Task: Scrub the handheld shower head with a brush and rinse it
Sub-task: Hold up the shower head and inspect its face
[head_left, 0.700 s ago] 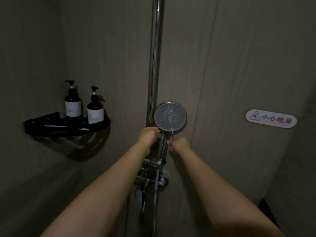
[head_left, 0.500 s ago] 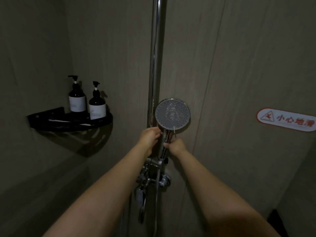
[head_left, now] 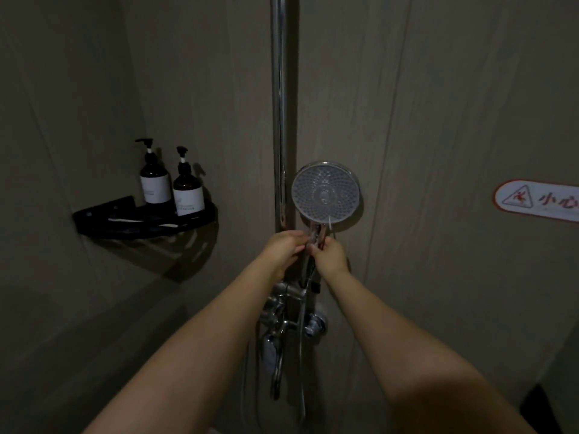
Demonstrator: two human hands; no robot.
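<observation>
At frame centre, our left hand [head_left: 282, 249] and right hand [head_left: 329, 255] both grip the shower head [head_left: 326, 191] handle; still unmounting, brush unseen. Next: lift it clear.

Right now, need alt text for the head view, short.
Both hands, left and right, grip the handle just below a round handheld shower head mounted beside a chrome riser pipe. Two dark pump bottles stand on a black corner shelf at left; the room is dim.
</observation>
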